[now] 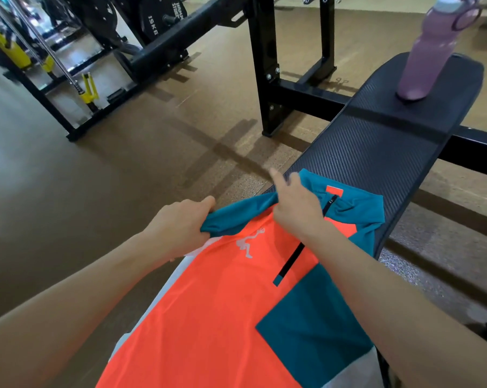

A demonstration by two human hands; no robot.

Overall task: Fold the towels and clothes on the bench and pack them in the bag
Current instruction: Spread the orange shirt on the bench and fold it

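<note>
Brown gym floor [124,191] with a black rack frame [264,65]. Dark padded tabletop [376,152] running away from the viewer. Orange and teal shirt [222,303] spread flat on the near end of the tabletop, over a pale cloth [359,371]. Purple water bottle [427,51] upright at the far end. Left hand [180,228], fingers curled around the teal sleeve. Right hand [295,208], fingers pinching the teal shoulder fabric, index finger extended.
</note>
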